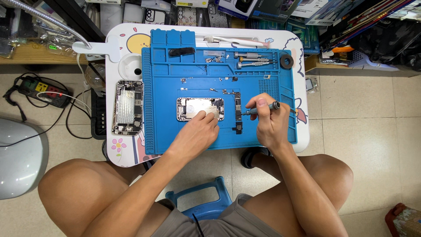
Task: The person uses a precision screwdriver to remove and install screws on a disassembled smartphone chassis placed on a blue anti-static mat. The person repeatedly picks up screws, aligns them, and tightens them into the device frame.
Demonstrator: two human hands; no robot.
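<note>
Opened phone (200, 108), silvery inside, under left hand (196, 134); right hand (268, 125) pinches screwdriver (263, 108).

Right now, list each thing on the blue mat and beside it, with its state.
Opened phone body: lying flat on the blue mat, insides up, pinned by left hand.
Circuit board: out of the phone, lying on the mat.
Screwdriver: pinched in right hand, tip at the board.
Second phone frame: opened, lying off the mat, untouched.
Spare screwdrivers: lying in the mat's tray.
Power strip: switch lit.
</note>
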